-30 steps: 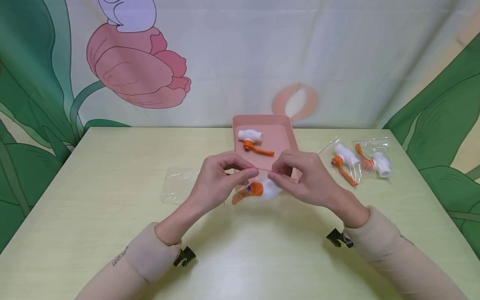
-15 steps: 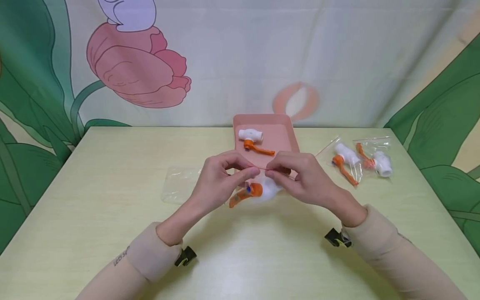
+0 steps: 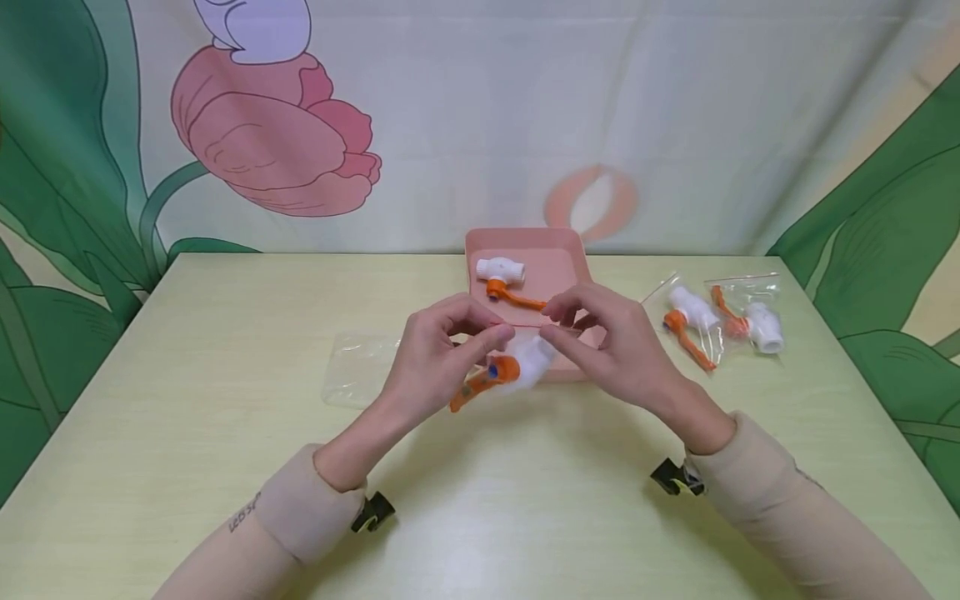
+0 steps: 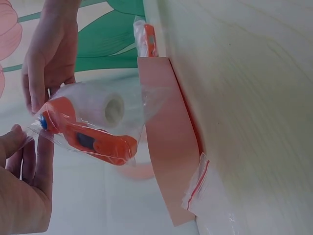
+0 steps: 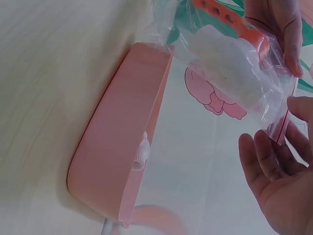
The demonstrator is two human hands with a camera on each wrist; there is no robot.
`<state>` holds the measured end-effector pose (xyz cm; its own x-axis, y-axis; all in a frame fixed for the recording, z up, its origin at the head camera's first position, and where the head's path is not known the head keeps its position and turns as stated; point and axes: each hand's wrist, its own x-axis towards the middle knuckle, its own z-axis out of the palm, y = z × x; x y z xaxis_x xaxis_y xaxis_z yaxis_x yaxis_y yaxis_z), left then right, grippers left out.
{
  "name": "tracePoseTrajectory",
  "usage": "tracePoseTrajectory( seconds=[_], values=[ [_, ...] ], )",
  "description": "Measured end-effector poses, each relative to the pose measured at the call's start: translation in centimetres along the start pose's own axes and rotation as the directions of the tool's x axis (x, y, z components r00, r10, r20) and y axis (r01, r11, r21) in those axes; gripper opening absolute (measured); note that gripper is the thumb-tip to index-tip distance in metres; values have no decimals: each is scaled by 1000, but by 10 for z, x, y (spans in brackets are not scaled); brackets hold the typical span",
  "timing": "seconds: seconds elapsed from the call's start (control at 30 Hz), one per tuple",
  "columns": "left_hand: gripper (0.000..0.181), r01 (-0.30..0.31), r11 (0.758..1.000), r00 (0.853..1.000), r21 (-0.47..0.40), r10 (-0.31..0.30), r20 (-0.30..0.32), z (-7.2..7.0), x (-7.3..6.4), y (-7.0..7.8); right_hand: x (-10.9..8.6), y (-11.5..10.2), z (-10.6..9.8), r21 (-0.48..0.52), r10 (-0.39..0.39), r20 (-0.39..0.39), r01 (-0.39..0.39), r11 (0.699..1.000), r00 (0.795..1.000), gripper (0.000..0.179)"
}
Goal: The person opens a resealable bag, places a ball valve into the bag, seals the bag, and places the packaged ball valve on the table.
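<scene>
Above the bench (image 3: 247, 467), by the pink tray (image 3: 558, 267): white-and-orange ball valve (image 3: 507, 371) in clear zip bag (image 5: 266, 100), red seal strip (image 3: 522, 325) pinched by nearly closed left grip (image 3: 442, 350) and looser right grip (image 3: 611, 350); drop risk from a slipped pinch.

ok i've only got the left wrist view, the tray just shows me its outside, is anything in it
Observer: Yes, the head view shows an unbagged valve lying in the tray.

Operator: and past it, i only make out one bagged one there

Observer: The head view shows two to the right of the tray: a near bagged valve and a farther one.

Operator: what's being pinched, i can't make it out

Observer: The right wrist view shows a red strip along the held bag's edge, at the hands.
</scene>
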<state>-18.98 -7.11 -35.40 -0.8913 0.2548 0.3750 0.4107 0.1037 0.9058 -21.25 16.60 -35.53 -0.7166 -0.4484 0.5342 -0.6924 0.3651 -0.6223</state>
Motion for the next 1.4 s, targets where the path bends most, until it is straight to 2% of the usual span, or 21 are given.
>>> tracePoseTrajectory(
  seconds=[0.1, 0.23, 0.37, 0.5, 0.57, 0.7, 0.8, 0.93, 1.2, 1.4],
  values=[
    [4, 1, 1000, 1000, -14, -2, -22, 0, 0, 0, -1, 0, 0, 31, 113, -28, -113, 993, 993, 17],
    [5, -4, 999, 999, -36, 3, -53, 1, 0, 1, -5, 2, 2, 127, 256, -40, -249, 960, 966, 22],
    [5, -4, 998, 998, -63, -1, -70, 2, 0, 1, -9, 5, 3, 193, 346, 30, -346, 918, 938, 24],
    [6, 5, 998, 997, -58, -9, -71, 3, 1, 1, -11, 8, 6, 168, 358, 129, -376, 911, 925, 26],
    [6, 11, 999, 998, -51, -14, -68, 3, 1, 0, -12, 8, 8, 162, 352, 154, -375, 913, 923, 26],
    [5, 19, 998, 998, -64, -24, -65, 3, 1, 0, -13, 5, 12, 147, 356, 160, -379, 914, 921, 30],
    [5, 18, 996, 998, -83, -24, -65, 3, 1, 0, -13, 2, 15, 172, 360, 163, -386, 907, 919, 41],
    [5, 9, 994, 998, -111, -16, -60, 4, 2, 0, -12, -1, 20, 244, 372, 164, -403, 882, 914, 59],
    [4, 16, 983, 1000, -183, -19, -16, 8, 2, -1, -12, -4, 26, 359, 401, 180, -439, 823, 898, 79],
    [5, 33, 980, 999, -195, -31, 15, 9, 1, 0, -13, -3, 30, 344, 394, 156, -424, 838, 906, 82]
  ],
)
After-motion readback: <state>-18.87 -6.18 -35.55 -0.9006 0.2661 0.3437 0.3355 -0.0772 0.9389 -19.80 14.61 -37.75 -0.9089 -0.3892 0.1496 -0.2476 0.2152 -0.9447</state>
